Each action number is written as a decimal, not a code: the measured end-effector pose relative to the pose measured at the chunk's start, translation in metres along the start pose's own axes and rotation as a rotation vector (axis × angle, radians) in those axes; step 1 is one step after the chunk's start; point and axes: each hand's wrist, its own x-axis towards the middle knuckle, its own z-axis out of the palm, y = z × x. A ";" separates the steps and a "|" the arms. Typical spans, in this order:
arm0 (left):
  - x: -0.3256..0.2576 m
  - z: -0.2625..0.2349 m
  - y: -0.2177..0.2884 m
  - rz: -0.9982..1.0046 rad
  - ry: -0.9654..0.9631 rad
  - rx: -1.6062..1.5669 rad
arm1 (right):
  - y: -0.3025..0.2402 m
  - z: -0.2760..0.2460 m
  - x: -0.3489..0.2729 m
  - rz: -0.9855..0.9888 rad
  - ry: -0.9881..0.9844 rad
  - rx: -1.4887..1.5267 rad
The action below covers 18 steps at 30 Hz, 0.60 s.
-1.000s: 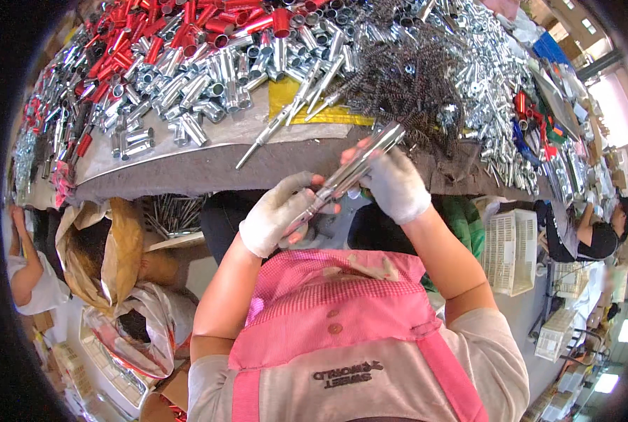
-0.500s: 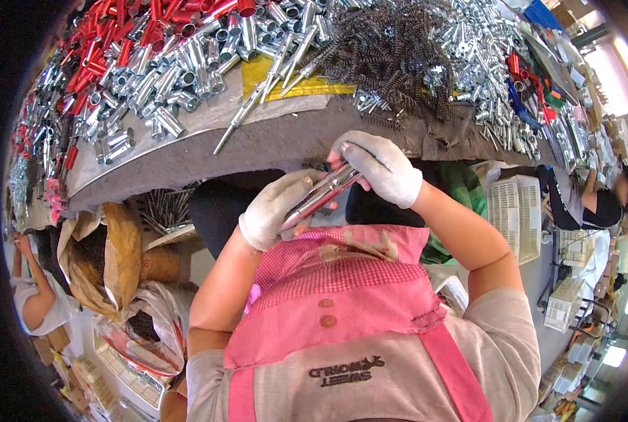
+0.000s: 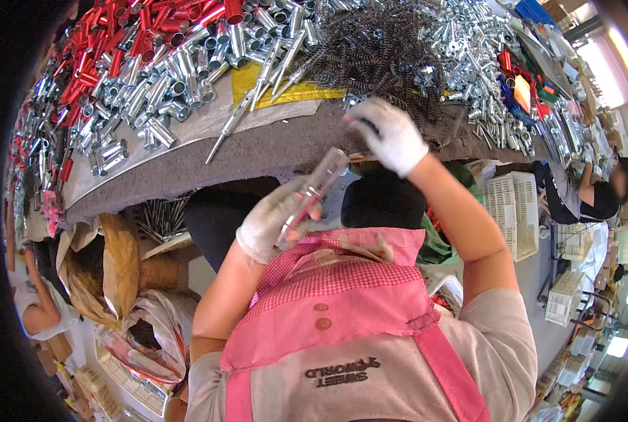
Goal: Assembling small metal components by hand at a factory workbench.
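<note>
My left hand (image 3: 275, 218), in a white glove, is closed around a shiny metal tube (image 3: 328, 172) above my lap. The tube slants up and away, its far end sticking out past my fingers toward the table edge. My right hand (image 3: 388, 133), gloved too, is raised apart from the tube, over the near edge of the table by the dark coil springs (image 3: 377, 60). Its fingers curl together with a dark patch between them; what they hold, if anything, cannot be made out.
Silver tubes (image 3: 162, 91) and red tubes (image 3: 145, 35) are heaped on the left of the table. Silver rods (image 3: 240, 112) lie on a yellow sheet (image 3: 307, 96). Small metal parts (image 3: 468, 67) pile up at the right. Sacks (image 3: 103, 271) and plastic crates (image 3: 511, 211) stand below; other people work at both sides.
My right hand has left the tube and moved up toward the springs. The left hand keeps hold of the tube, whose far end now tilts more steeply away and stands uncovered.
</note>
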 end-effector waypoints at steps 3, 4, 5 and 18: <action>0.003 -0.011 0.003 0.080 0.098 -0.127 | 0.034 -0.009 0.010 -0.187 -0.278 -0.516; 0.003 -0.016 0.003 0.082 0.139 -0.163 | 0.037 -0.009 0.010 -0.165 -0.292 -0.550; 0.002 -0.017 0.002 0.093 0.145 -0.208 | 0.040 -0.009 0.012 -0.216 -0.276 -0.543; 0.009 -0.002 -0.005 0.060 0.169 -0.177 | 0.049 0.005 0.010 -0.246 -0.162 -0.537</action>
